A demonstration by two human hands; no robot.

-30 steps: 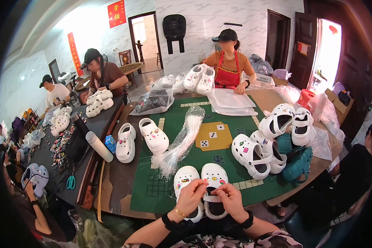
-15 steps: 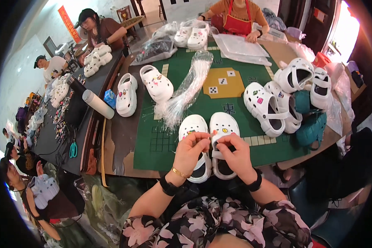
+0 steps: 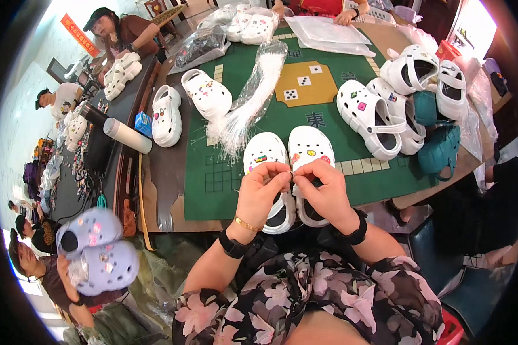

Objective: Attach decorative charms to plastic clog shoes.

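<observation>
A pair of white clogs stands side by side at the table's near edge, the left clog and the right clog both with colourful charms on their toes. Over their middle, my left hand and my right hand meet with thumbs and forefingers pinched. A thin, small, dark thing shows between the fingertips; I cannot make out its kind. My hands cover the clogs' straps in part. Beyond them lies a bundle of clear plastic strands in a clear bag.
More charmed white clogs stand left and right on the green table mat. Teal pouches lie at the right. A white bottle lies left. At lower left a person holds lilac clogs; others sit around.
My fingertips have come closer together above the clogs. The view has shifted, so the table sits higher in it. At lower left, the person has raised the lilac clogs toward me.
</observation>
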